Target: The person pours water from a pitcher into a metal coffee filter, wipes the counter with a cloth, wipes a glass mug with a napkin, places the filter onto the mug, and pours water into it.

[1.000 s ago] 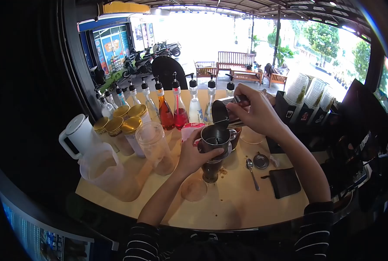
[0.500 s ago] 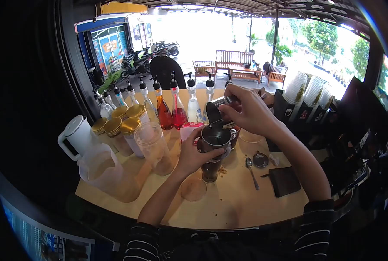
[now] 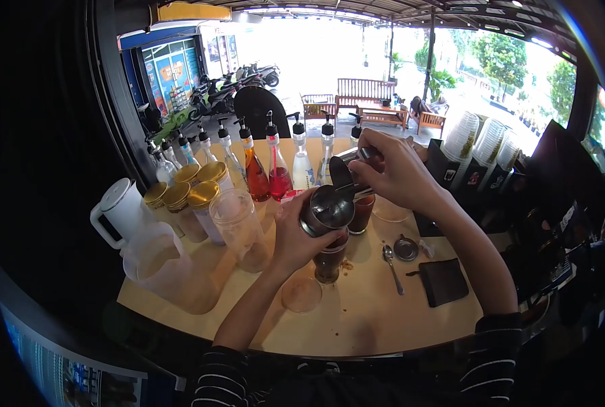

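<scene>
My left hand [image 3: 294,234] is wrapped around a dark metal cup [image 3: 333,206], its open top facing me. Directly below stands a glass of dark liquid [image 3: 327,263]; whether the cup touches its rim I cannot tell. Above and to the right, my right hand [image 3: 399,173] is closed on the handle of a metal vessel with a dark raised lid [image 3: 341,174], held against the cup's far rim. My fingers and the cup hide much of this vessel. Just behind the cup is a second glass holding a reddish-brown drink [image 3: 361,215].
Pump bottles [image 3: 280,178] line the back of the table [image 3: 397,325]. Gold-lidded jars [image 3: 203,195], a clear container [image 3: 238,227] and a white pitcher [image 3: 121,210] stand left. A spoon [image 3: 393,269], small metal lid [image 3: 405,248] and dark pouch [image 3: 443,282] lie right.
The metal cup in my left hand has tilted and shifted slightly. My right hand has moved a little to the right with its vessel, exposing more of the reddish-brown drink.
</scene>
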### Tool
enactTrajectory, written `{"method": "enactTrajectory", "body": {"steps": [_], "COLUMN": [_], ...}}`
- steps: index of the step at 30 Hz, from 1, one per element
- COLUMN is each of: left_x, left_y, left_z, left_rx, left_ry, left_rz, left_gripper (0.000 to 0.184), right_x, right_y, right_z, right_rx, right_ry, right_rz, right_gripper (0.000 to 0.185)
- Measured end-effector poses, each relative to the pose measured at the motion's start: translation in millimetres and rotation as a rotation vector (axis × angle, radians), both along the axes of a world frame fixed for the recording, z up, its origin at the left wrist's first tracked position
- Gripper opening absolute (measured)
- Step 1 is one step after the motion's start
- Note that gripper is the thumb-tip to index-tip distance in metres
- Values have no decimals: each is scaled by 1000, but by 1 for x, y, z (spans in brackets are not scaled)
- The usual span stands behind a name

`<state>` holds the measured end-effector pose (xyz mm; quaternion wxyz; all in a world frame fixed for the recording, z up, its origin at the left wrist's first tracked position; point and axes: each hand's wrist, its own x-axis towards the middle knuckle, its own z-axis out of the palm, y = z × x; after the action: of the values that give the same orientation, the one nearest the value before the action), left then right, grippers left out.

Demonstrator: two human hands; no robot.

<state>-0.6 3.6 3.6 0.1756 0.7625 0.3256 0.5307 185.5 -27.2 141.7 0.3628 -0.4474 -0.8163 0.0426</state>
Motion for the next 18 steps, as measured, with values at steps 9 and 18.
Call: {"method": "enactTrajectory", "body": {"steps": [9, 18], "left_x": [0, -7], "left_y": [-5, 3], "left_z": [6, 9], "left_rx": [199, 322], "left_ry": [181, 211], "left_rz": [190, 265], "left_gripper": [81, 81], "right_x": [-3, -1], "right_y": [-1, -13], "right_z": [-6, -4], "right_rx": [77, 4], "right_ry": [27, 8], "right_rz": [106, 102], "right_gripper": [25, 25]}}
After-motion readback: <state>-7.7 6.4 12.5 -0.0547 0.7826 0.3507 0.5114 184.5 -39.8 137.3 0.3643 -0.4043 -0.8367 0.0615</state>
